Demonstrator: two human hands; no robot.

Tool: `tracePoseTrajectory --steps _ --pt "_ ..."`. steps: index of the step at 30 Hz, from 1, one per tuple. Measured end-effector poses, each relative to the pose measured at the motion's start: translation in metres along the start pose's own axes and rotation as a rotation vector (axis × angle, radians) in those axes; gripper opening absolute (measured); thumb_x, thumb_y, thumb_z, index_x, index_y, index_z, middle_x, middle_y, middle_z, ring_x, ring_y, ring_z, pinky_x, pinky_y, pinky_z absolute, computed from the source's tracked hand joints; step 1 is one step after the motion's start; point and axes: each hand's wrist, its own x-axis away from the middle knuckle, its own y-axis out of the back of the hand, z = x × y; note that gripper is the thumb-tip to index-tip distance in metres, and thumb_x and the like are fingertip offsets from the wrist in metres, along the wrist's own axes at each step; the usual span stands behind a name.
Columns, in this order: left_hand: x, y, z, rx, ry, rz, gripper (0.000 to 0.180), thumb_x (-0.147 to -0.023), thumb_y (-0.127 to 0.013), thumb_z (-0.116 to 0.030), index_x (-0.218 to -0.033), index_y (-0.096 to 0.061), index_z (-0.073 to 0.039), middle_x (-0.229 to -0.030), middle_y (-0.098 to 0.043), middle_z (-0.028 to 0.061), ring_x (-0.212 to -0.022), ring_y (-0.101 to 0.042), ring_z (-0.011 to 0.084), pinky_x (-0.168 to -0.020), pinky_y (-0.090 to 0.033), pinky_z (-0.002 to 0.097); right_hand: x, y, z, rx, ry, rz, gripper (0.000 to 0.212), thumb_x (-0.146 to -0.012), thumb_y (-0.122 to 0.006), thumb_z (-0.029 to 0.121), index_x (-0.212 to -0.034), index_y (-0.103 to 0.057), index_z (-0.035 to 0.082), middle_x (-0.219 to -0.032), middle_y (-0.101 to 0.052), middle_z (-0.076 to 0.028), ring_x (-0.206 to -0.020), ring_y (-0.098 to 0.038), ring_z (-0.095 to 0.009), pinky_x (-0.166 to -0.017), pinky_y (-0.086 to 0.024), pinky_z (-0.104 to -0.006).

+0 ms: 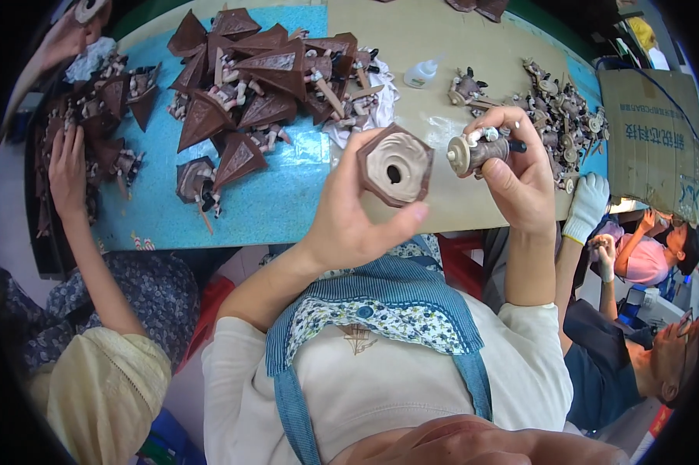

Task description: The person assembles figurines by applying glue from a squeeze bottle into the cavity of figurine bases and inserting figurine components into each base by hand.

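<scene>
My left hand [348,221] grips a brown, hollow, faceted piece [406,149] with its cream-coloured inside facing me and a dark hole at its centre. To its right, my right hand [518,186] pinches a small figurine [485,152] between thumb and fingers. This figurine has a round cream disc at one end and a dark part at the other. A gap separates the two pieces. Ahead and to the left lies a heap of brown pointed faceted pieces [268,70] with small figures attached. More small figurines [555,108] are piled beyond my right hand.
A small white squeeze bottle [421,74] stands on the table [446,209], near a white cloth [380,97]. At the left, another person's hand [68,167] touches more brown pieces. A gloved hand [588,205] rests by the right pile, near a cardboard box [650,139].
</scene>
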Motion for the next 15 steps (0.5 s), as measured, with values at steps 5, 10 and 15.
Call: tracePoseTrajectory --steps 5,10,15 --pt "-0.001 -0.011 0.003 -0.208 -0.120 -0.003 0.070 -0.071 -0.082 -0.011 -0.126 -0.040 0.001 -0.106 -0.062 0.0123 -0.096 -0.063 0.0175 -0.083 -0.051 0.0308 0.013 -0.035 0.012 0.597 0.113 -0.050 0.039 -0.083 -0.071 0.005 -0.115 -0.049 0.001 -0.102 -0.057 -0.007 -0.088 -0.057 -0.014 -0.078 -0.047 -0.0260" --pt "0.001 -0.016 0.012 -0.169 -0.167 -0.077 0.068 -0.070 -0.082 -0.010 -0.123 -0.042 0.000 -0.106 -0.061 0.0129 -0.093 -0.064 0.0214 -0.079 -0.052 0.0324 0.010 -0.053 0.010 0.987 0.422 0.076 0.041 -0.076 -0.068 -0.004 -0.113 -0.050 -0.001 -0.093 -0.055 -0.015 -0.076 -0.056 -0.029 -0.066 -0.046 -0.0348" --pt "0.008 -0.016 0.018 -0.377 -0.183 -0.129 0.070 -0.065 -0.082 -0.011 -0.122 -0.043 0.000 -0.109 -0.056 0.0147 -0.093 -0.058 0.0315 -0.082 -0.047 0.0404 0.012 -0.060 0.010 1.126 0.498 0.085 0.045 -0.066 -0.069 -0.005 -0.106 -0.050 0.000 -0.090 -0.054 -0.015 -0.073 -0.055 -0.032 -0.062 -0.045 -0.0399"
